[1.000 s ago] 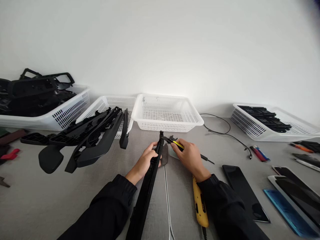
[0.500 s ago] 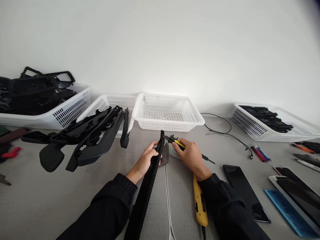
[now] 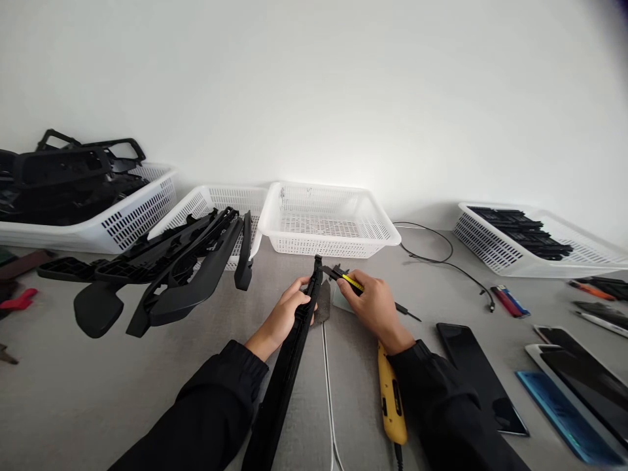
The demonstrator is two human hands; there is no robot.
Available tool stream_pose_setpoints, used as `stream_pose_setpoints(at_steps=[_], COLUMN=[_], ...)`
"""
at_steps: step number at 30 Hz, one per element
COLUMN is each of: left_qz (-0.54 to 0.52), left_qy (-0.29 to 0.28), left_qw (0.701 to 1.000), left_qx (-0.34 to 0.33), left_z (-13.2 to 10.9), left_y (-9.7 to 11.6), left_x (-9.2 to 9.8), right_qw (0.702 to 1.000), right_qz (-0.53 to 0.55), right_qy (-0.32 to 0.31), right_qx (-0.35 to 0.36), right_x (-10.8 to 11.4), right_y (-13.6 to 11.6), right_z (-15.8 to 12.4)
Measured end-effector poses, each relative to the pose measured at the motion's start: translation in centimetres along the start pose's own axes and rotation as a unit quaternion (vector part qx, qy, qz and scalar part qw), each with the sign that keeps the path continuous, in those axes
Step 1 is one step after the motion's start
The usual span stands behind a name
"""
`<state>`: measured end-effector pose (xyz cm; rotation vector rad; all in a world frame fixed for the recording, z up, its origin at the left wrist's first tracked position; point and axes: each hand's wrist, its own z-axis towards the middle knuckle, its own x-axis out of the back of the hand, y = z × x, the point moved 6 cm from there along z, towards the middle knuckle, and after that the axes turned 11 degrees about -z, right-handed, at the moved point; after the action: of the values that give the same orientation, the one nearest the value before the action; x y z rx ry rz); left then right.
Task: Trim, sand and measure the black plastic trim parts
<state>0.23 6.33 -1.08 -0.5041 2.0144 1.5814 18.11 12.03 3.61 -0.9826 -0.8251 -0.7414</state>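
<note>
My left hand (image 3: 283, 316) is closed around a long black plastic trim part (image 3: 282, 386), which slants from the bottom edge up to its clip-like tip. In my right hand (image 3: 373, 307) is a black caliper (image 3: 352, 282) with a yellow scale, its thin rod sticking out behind the hand. The caliper's jaws are at the upper end of the trim part; whether they touch it I cannot tell. Behind the trim part a brown-grey flat piece (image 3: 321, 306) lies on the table, partly hidden. A yellow corded tool (image 3: 391, 399) lies beside my right forearm.
A white basket (image 3: 328, 247) stands ahead. To its left, black trim pieces (image 3: 196, 288) overhang another basket, beside a fuller basket (image 3: 142, 219). Rightward are a basket of black parts (image 3: 510, 261), a black cable (image 3: 441, 261), a dark phone (image 3: 478, 373), several more phones and a lighter (image 3: 510, 301).
The whole view has shifted very slightly. Both hands keep their hold, with the caliper still at the upper end of the trim part.
</note>
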Motion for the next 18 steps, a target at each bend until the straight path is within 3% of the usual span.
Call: stream_pose_setpoints(at_steps=[5, 10, 15, 18], left_qz=[-0.001, -0.023, -0.028, -0.028], left_qy=[-0.001, 0.001, 0.000, 0.003], left_qw=[1.000, 1.000, 1.000, 1.000], left_qx=[0.001, -0.006, -0.002, 0.001], left_z=[0.23, 0.49, 0.52, 0.53], left_y=[-0.25, -0.30, -0.41, -0.46], left_x=[0.30, 0.26, 0.25, 0.30], right_qw=[1.000, 0.998, 1.000, 0.999], right_qz=[-0.011, -0.011, -0.016, -0.010], right_qy=[0.006, -0.034, -0.009, -0.026], right_qx=[0.001, 0.048, 0.025, 0.043], right_x=[0.28, -0.10, 0.19, 0.06], right_y=[0.02, -0.60, -0.31, -0.54], right_z=[0.00, -0.09, -0.03, -0.04])
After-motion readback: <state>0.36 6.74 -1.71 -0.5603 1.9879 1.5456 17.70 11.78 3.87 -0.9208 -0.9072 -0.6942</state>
